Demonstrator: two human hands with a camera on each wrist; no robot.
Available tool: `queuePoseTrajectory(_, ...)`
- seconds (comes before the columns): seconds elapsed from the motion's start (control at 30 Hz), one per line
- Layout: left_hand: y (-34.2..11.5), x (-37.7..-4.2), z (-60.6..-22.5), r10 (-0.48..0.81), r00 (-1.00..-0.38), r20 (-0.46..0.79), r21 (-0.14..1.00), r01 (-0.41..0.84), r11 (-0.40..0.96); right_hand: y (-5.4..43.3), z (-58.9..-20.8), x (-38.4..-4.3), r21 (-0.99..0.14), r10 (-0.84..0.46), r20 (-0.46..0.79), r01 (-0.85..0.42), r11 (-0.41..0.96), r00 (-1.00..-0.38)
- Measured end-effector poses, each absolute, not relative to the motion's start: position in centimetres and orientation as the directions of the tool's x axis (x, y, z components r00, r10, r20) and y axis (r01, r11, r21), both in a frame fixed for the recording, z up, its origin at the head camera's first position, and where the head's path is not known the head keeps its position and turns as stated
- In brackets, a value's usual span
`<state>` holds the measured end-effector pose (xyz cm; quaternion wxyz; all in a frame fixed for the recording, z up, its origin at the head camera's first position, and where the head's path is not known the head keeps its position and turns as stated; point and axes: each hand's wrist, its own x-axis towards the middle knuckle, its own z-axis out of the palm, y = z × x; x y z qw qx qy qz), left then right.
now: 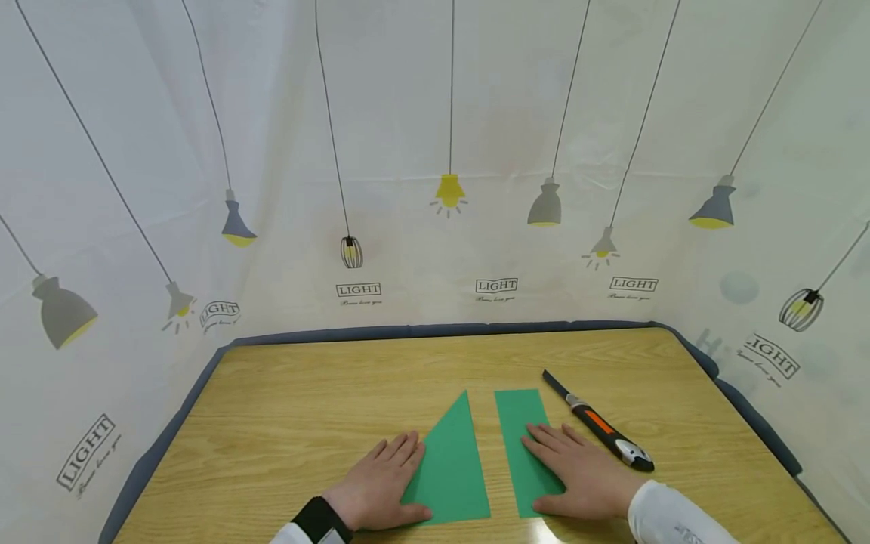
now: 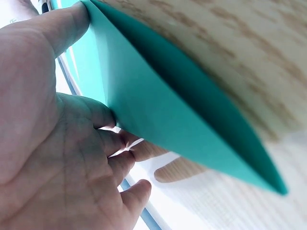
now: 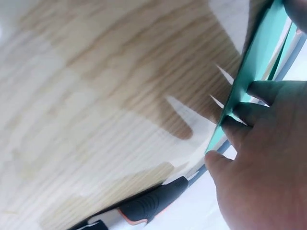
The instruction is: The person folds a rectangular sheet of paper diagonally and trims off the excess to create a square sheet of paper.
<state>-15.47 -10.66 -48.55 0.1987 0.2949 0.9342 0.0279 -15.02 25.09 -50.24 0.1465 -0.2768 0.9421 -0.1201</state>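
Two pieces of green paper lie side by side on the table, a strip of bare wood between them. The left piece (image 1: 457, 470) has a slanted upper edge rising to a point; in the left wrist view it is a folded sheet (image 2: 144, 105) whose layers gape along one side. On its left edge rests my left hand (image 1: 381, 483), fingers extended and thumb near the lower edge. My right hand (image 1: 584, 472) lies on the right side of the narrow rectangular piece (image 1: 515, 423), fingers spread. Just beyond that hand is a utility knife (image 1: 601, 428), its dark blade extended.
The wood-grain table (image 1: 292, 400) has a dark blue-grey padded edge (image 1: 367, 333) at the back and sides. A white curtain (image 1: 408, 98) printed with hanging lamps surrounds it. The knife's blade points toward the back of the table.
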Motion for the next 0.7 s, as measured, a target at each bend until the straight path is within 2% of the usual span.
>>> queuePoseTrajectory(0.2,-10.8,-15.5,-48.5,0.569,-0.742,-0.354,0.184,0.541,0.821,23.4,-48.9,-15.2,-0.356,-0.495,-0.085,-0.438,0.826,-0.865)
queuePoseTrajectory(0.27,-10.8,-15.5,-48.5,0.568,-0.742,-0.356,0.186,0.539,0.821,22.1,-48.1,-15.2,-0.410,-0.477,-0.085,-0.406,0.817,-0.874)
queuePoseTrajectory(0.4,-10.9,-15.5,-48.5,0.562,-0.745,-0.359,0.182,0.534,0.826,19.2,-47.6,-15.5,-0.496,-0.502,-0.124,-0.385,0.779,-0.856)
queuePoseTrajectory(0.5,-11.0,-15.5,-48.5,0.561,-0.747,-0.356,0.181,0.534,0.826,17.2,-48.1,-15.8,-0.492,-0.522,-0.141,-0.398,0.774,-0.841)
queuePoseTrajectory(0.7,-11.0,-15.5,-48.6,0.571,-0.746,-0.343,0.186,0.542,0.820,15.1,-48.9,-15.9,-0.456,-0.498,-0.157,-0.385,0.803,-0.853)
